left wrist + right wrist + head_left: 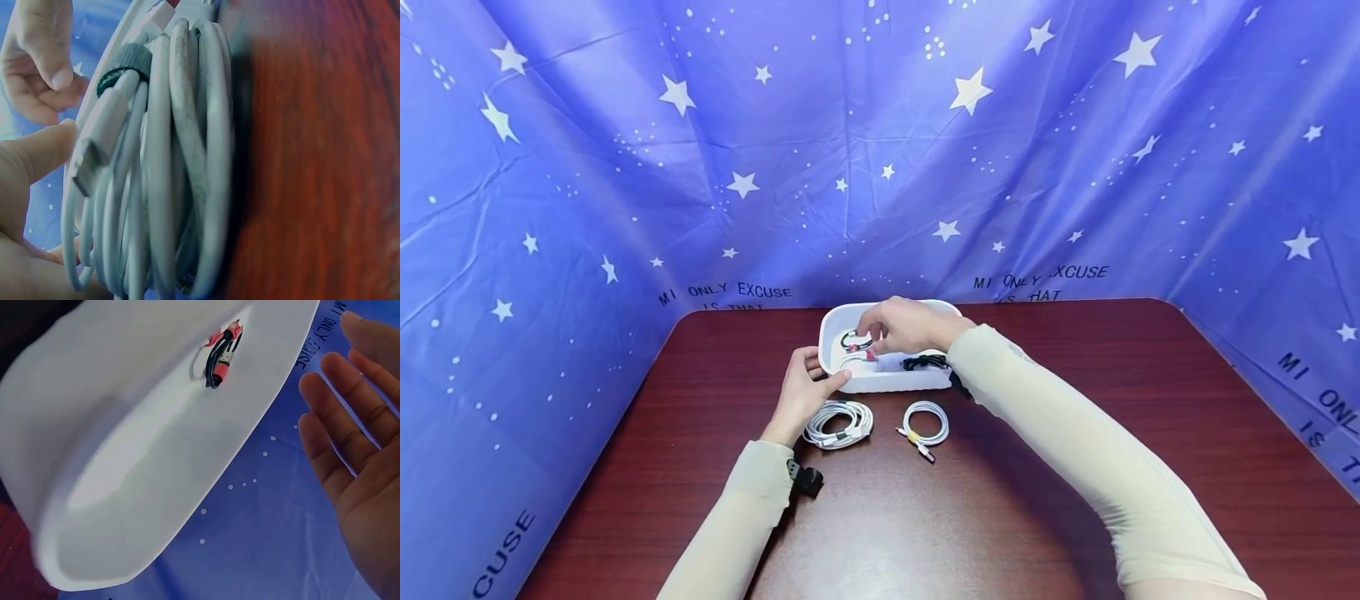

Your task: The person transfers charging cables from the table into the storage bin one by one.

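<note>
A white plastic bin [895, 383] stands toward the back of the table. My left hand [800, 393] holds its front left corner, thumb at the front rim and fingers against the left side. Over the bin hovers my right hand [908, 325], palm down, fingers loosely bent; the right wrist view shows nothing in them. Inside lie a coiled black cable with red ends [219, 362], a white cable with a red connector [854, 359], and a black cable bundle [925, 362]. A large coil of white cable [162, 156], tied with a dark strap, lies just below my left hand.
Right of the large coil, a smaller white cable coil [944, 425] with a yellow tie lies in front of the bin. The dark red wooden table [865, 533] is bordered by a blue star-patterned curtain [850, 167] at the back and sides.
</note>
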A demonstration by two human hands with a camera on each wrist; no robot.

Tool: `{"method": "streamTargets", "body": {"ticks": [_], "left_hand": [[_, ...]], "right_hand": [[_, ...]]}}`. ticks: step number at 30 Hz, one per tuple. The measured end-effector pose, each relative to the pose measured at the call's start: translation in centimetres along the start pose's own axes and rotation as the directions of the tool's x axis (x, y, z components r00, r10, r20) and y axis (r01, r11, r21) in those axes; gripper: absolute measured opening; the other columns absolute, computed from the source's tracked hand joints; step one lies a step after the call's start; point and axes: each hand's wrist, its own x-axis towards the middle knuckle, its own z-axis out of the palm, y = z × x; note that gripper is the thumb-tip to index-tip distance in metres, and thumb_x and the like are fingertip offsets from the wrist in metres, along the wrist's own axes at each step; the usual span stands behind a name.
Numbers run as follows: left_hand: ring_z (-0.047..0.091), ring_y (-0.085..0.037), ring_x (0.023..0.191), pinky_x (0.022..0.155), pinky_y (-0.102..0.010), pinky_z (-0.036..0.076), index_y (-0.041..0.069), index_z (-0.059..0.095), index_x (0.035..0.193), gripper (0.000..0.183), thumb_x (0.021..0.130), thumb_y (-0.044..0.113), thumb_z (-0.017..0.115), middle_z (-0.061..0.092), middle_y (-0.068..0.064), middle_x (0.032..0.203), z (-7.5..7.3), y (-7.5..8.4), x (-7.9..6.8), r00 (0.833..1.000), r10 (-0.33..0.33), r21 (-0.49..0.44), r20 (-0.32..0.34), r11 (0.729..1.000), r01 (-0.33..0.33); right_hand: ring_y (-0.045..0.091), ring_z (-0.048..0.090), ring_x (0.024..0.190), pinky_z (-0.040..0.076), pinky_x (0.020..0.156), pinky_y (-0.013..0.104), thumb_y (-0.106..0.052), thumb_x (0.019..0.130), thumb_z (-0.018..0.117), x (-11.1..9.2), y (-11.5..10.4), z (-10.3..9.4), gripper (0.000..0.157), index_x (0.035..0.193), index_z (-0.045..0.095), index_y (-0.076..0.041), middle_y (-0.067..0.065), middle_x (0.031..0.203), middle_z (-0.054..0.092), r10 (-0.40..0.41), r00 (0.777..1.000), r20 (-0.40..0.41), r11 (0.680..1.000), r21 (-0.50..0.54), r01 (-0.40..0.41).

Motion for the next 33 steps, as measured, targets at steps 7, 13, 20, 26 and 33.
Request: {"method": "streamTargets", "body": {"ticks": [7, 13, 20, 26, 33], "left_hand": [[0.055, -0.029, 0.114, 0.088, -0.037, 0.049, 0.001, 0.041, 0.131, 0.066, 0.079, 0.016, 0.079, 0.053, -0.018, 0.121, -0.1, 0.0, 0.0, 1.000, -0.005, 0.001, -0.001, 1.000, 0.005], [0.054, -0.029, 0.115, 0.089, -0.038, 0.049, 0.002, 0.040, 0.132, 0.067, 0.079, 0.016, 0.079, 0.052, -0.018, 0.122, -0.2, -0.1, 0.0, 1.000, -0.010, -0.004, 0.007, 1.000, 0.010], [0.054, -0.029, 0.116, 0.090, -0.039, 0.048, 0.000, 0.039, 0.133, 0.068, 0.079, 0.015, 0.078, 0.051, -0.019, 0.123, -0.1, -0.2, 0.1, 1.000, -0.007, -0.003, 0.007, 1.000, 0.007], [0.054, -0.030, 0.115, 0.091, -0.039, 0.047, -0.001, 0.039, 0.133, 0.069, 0.079, 0.014, 0.078, 0.051, -0.020, 0.124, -0.1, -0.1, 0.0, 1.000, -0.004, -0.007, 0.008, 1.000, 0.004], [0.053, -0.030, 0.116, 0.091, -0.039, 0.047, 0.000, 0.039, 0.134, 0.069, 0.079, 0.014, 0.078, 0.050, -0.021, 0.125, 0.0, -0.1, -0.1, 1.000, -0.008, -0.007, 0.010, 1.000, 0.008]], "right_hand": [[0.014, 0.060, 0.087, 0.049, 0.078, 0.031, -0.017, 0.085, 0.068, -1.4, -0.6, 0.5, 0.027, 0.112, 0.068, -0.013, 0.001, 0.095, 0.067, -0.005, 1.000, -0.015, 1.000, 0.020, 0.005], [0.013, 0.061, 0.088, 0.049, 0.078, 0.030, -0.019, 0.084, 0.068, -2.7, -1.0, 0.7, 0.025, 0.109, 0.068, -0.016, -0.001, 0.095, 0.068, -0.014, 0.998, -0.054, 1.000, 0.009, 0.014], [0.017, 0.063, 0.087, 0.049, 0.077, 0.032, -0.018, 0.085, 0.070, -4.3, -1.0, 1.0, 0.024, 0.108, 0.068, -0.011, -0.002, 0.090, 0.066, -0.025, 0.995, -0.101, 1.000, 0.015, 0.027], [0.013, 0.063, 0.086, 0.050, 0.077, 0.031, -0.017, 0.085, 0.070, -5.6, -0.9, 1.1, 0.025, 0.109, 0.067, -0.009, -0.001, 0.096, 0.067, -0.014, 0.992, -0.127, 1.000, 0.011, 0.016], [0.009, 0.061, 0.081, 0.050, 0.075, 0.029, -0.017, 0.086, 0.070, -7.0, -0.3, 1.9, 0.021, 0.106, 0.068, -0.011, -0.004, 0.090, 0.066, -0.034, 0.983, -0.183, 0.999, 0.020, 0.038]]}}
